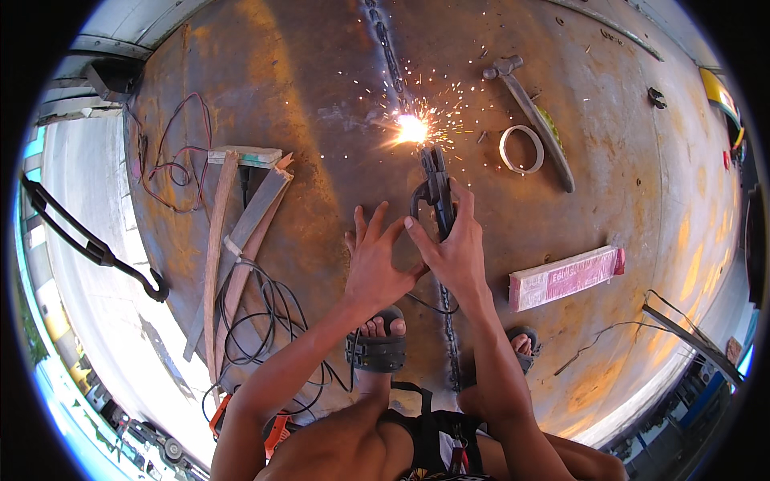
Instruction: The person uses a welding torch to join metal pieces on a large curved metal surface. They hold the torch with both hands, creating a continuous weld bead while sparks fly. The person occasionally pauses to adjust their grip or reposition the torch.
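Observation:
My right hand point(459, 250) is wrapped round a black welding electrode holder point(437, 188), its jaws pointing away from me. Just beyond the jaws burns a bright welding arc point(412, 129), throwing orange sparks across the rusty steel plate point(321, 72). The glare hides the electrode tip. A dark weld seam point(385, 44) runs on from the arc toward the far side, and another stretch of weld bead point(451, 345) comes back between my feet. Beside the holder, my left hand point(375, 268) has its fingers spread and grips nothing; its thumb reaches close to my right hand.
Right of the arc lie a hammer point(525, 104) and a pale ring point(540, 152). Nearer is a pink-and-white box point(566, 278). On the left are wooden strips point(216, 256), a black cable point(277, 297) and thin wire point(172, 164). A hooked turnbuckle point(96, 252) hangs at far left.

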Demonstrator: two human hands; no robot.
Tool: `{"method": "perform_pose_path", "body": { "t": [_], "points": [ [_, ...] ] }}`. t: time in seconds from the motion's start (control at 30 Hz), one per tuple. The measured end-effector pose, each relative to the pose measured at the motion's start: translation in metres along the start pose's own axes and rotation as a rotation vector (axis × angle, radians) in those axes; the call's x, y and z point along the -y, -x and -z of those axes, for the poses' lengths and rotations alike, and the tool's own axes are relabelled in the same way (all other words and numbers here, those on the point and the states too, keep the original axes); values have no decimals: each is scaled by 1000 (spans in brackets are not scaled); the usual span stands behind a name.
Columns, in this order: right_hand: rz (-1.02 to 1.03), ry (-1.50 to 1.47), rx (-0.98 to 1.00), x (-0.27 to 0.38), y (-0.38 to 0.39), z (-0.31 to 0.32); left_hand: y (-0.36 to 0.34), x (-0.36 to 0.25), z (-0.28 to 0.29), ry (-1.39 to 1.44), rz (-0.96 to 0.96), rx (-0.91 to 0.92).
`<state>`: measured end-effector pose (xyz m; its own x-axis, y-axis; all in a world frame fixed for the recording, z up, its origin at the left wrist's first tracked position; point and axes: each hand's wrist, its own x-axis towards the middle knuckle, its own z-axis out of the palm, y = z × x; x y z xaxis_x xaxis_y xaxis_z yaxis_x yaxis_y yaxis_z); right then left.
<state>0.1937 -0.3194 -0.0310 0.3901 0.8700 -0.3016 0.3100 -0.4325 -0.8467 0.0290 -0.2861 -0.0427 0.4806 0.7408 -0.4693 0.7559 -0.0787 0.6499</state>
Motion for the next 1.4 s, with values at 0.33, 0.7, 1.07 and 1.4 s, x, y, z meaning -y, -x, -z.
{"method": "perform_pose_path", "body": {
  "t": [0.33,0.7,1.07,1.4],
  "points": [
    [25,-18,-9,-3,0,-1,0,-1,1,3,-5,3],
    [41,-34,-12,-4,0,0,-1,-4,3,-9,-26,6],
    [-2,13,9,-2,0,0,1,-2,3,-2,-16,5],
    [57,-24,-11,-6,1,-2,0,-1,3,0,-27,7]
  ]
}}
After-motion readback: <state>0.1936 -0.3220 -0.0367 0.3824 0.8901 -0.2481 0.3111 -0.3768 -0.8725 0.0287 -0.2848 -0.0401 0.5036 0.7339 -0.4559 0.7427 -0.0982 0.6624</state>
